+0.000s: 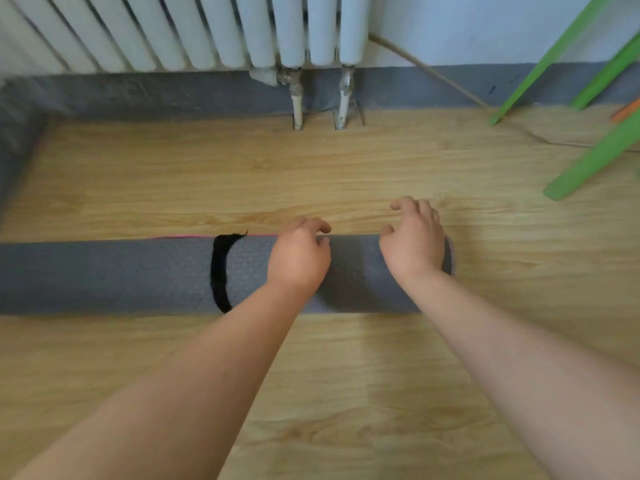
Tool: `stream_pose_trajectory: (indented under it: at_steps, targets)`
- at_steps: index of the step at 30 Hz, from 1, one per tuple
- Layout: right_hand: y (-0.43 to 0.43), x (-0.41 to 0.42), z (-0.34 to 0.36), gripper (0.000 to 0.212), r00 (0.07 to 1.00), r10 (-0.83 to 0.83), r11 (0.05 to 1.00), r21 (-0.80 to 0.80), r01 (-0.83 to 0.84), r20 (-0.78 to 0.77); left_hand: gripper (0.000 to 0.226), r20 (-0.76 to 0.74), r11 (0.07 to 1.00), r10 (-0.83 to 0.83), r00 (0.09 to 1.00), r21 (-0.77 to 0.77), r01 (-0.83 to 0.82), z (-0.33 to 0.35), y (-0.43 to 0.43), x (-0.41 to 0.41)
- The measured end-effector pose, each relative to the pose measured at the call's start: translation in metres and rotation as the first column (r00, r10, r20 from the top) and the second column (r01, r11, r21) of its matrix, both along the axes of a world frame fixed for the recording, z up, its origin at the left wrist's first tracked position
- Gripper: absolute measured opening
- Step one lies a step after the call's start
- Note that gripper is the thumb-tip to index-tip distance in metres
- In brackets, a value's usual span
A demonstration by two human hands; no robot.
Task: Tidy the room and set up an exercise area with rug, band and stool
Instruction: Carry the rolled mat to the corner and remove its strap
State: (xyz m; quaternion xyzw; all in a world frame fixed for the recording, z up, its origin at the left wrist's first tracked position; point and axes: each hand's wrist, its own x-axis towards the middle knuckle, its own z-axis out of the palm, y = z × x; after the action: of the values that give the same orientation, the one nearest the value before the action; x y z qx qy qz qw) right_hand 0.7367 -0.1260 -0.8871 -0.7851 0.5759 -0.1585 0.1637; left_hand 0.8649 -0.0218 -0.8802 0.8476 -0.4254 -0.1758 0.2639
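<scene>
Beneath left hand (299, 254), right hand (414, 242), rolled rug (121, 275)

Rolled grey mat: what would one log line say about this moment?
rolled mat: on wooden floor, black strap around it | left hand: fingers curled over its far side | right hand: loose, on its right end

L hand (298, 252), R hand (414, 242) on rolled rug (104, 275)

rug (138, 275) | grey, rolled up (black strap (219, 271) round it) | lying on wooden floor (242, 174)
</scene>
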Motion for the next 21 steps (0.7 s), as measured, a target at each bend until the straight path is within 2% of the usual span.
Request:
stream_pose_trajectory:
  at_steps: [4, 7, 11, 14, 17, 19, 21]
  targets:
    - [0.016, 0.038, 0.003, 0.035, 0.976, 0.198, 0.979, 0.036, -0.202, 0.089, 0.03, 0.108, 0.992, 0.124, 0.986, -0.025, -0.122, 0.005, 0.042, 0.057]
    - [0.022, 0.072, 0.019, 0.033, 0.918, 0.386, 0.92, 0.041, -0.39, 0.092, 0.033, 0.181, 0.973, 0.223, 0.958, 0.015, -0.23, 0.014, 0.068, 0.108]
    - [0.04, 0.119, 0.038, 0.028, 0.806, 0.59, 0.802, 0.088, -0.591, 0.038, 0.039, 0.105, 0.917, 0.376, 0.921, 0.104, -0.386, 0.009, 0.104, 0.142]
    - [0.066, 0.152, 0.036, 0.029, 0.725, 0.688, 0.716, 0.129, -0.686, 0.038, 0.043, 0.083, 0.947, 0.287, 0.955, 0.126, -0.295, -0.007, 0.123, 0.147]
    - [0.098, 0.165, 0.013, 0.032, 0.696, 0.715, 0.678, 0.175, -0.714, 0.071, 0.038, 0.199, 0.98, 0.135, 0.971, 0.117, -0.16, -0.021, 0.131, 0.152]
    - [0.111, 0.159, -0.001, 0.037, 0.655, 0.756, 0.642, 0.187, -0.744, 0.013, 0.039, 0.234, 0.987, 0.097, 0.967, 0.1, -0.123, -0.025, 0.13, 0.152]
    - [0.112, 0.153, -0.005, 0.04, 0.645, 0.764, 0.631, 0.189, -0.752, 0.016, 0.041, 0.244, 0.99, 0.096, 0.965, 0.081, -0.119, -0.028, 0.128, 0.151]
